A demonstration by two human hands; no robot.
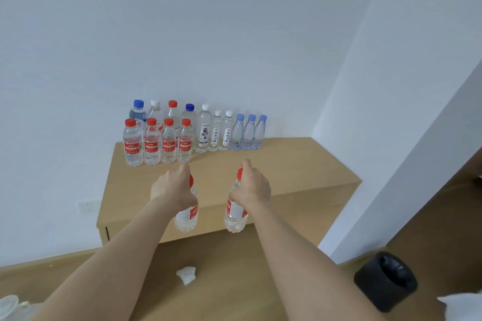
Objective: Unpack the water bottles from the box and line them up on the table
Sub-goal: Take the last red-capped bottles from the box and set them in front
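Gripping one red-capped bottle apiece, both hands reach forward at the centre of the frame. The left hand [173, 189] has its fingers curled round the neck and shoulder of the left bottle [187, 217], whose red cap peeks out beside the knuckles. The right hand [251, 186] is wrapped the same way round the upper part of the right bottle [234, 215]. Both bottles hang roughly upright and apart from each other, and their bases show against the front face of the wooden table [300, 164], resting on nothing.

Higher in the frame, more bottles stand on the table top against the white wall. At the left is a front row [151, 143] of four red-capped, red-labelled bottles side by side. Behind and to the right of them runs a back row [204, 130] with blue, white and red caps, ending at the right in three pale-blue-capped bottles [249, 134] set close together.

On the wooden floor at bottom centre lies a crumpled white scrap [186, 275]. A black bin [386, 279] sits at lower right, and a wall socket [87, 206] shows at the left, just beside the table.
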